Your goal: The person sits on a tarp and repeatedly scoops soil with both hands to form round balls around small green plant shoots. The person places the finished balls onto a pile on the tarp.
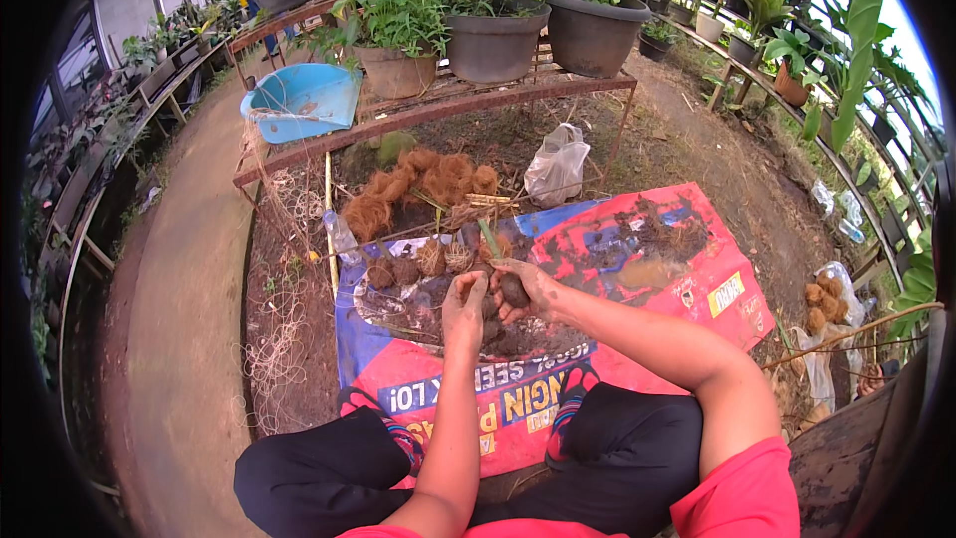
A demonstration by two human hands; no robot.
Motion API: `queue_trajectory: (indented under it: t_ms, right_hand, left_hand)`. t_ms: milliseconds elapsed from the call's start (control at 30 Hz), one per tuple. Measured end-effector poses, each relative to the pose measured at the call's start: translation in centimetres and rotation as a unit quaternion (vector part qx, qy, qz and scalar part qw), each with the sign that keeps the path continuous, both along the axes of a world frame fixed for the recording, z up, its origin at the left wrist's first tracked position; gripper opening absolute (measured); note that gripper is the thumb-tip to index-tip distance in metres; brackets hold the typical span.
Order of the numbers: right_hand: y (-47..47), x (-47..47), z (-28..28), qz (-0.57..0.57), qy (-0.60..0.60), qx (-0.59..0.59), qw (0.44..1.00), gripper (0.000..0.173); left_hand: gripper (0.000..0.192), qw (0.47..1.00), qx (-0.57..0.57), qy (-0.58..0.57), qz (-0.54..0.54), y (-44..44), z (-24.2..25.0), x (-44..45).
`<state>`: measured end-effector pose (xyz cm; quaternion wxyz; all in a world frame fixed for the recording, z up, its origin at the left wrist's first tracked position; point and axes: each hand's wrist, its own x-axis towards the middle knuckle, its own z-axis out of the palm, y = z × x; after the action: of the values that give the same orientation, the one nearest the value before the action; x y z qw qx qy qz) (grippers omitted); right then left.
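My right hand [532, 285] is curled around a dark ball of soil [514, 290], which shows below its fingers. Close beside it, my left hand [463, 308] has thumb and fingers bent together; whether something thin is pinched there cannot be made out. A green leaf cutting [489, 239] rises just beyond my fingertips, its lower end hidden. Past my left hand stand a row of round balls, some bare and dark [379, 273], others wrapped in pale fibre or string [431, 257]. Loose dark soil [515, 340] lies under my hands on a printed plastic banner [642, 366].
Brown coconut fibre [418, 179] and a clear plastic bag [557, 166] lie beyond the banner. A rusty metal rack [448, 110] carries potted plants [497, 45] and a blue basin [299, 101]. Tangled string [280, 359] is at left, bagged fibre balls [825, 302] at right.
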<state>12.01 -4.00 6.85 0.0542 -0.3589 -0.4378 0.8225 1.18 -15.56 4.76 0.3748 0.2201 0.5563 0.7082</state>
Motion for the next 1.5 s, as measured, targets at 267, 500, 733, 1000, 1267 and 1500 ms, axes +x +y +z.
queue_trajectory:
  t_ms: [267,500,733,1000,1267,1500]
  right_hand:
    - [-0.2,0.3,0.6,0.04,0.116,-0.02,0.992,0.043]
    - [-1.8,-0.1,1.5,-0.008,0.095,0.016,0.995,0.046]
    - [-1.7,-2.0,-1.1,-0.114,0.07,0.178,0.975,0.033]
    - [0.2,-2.5,-2.3,-0.018,-0.114,0.372,0.921,0.042]
    - [0.3,-0.7,-1.8,-0.066,-0.067,0.138,0.986,0.053]
    - [1.2,-0.3,-2.0,-0.056,-0.092,0.141,0.984,0.066]
  left_hand:
    - [0.059,0.998,0.044,0.01,-0.036,-0.1,0.7,1.0]
    - [0.066,0.995,0.034,-0.05,-0.085,-0.8,1.3,1.3]
    - [0.05,0.994,0.021,0.059,-0.089,0.6,-1.9,1.0]
    - [0.055,0.998,-0.046,-0.04,-0.031,0.4,-2.4,1.9]
    - [0.035,0.995,0.027,-0.013,-0.097,0.5,-2.6,2.0]
    - [0.038,0.998,0.013,-0.039,-0.037,0.7,-2.9,2.6]
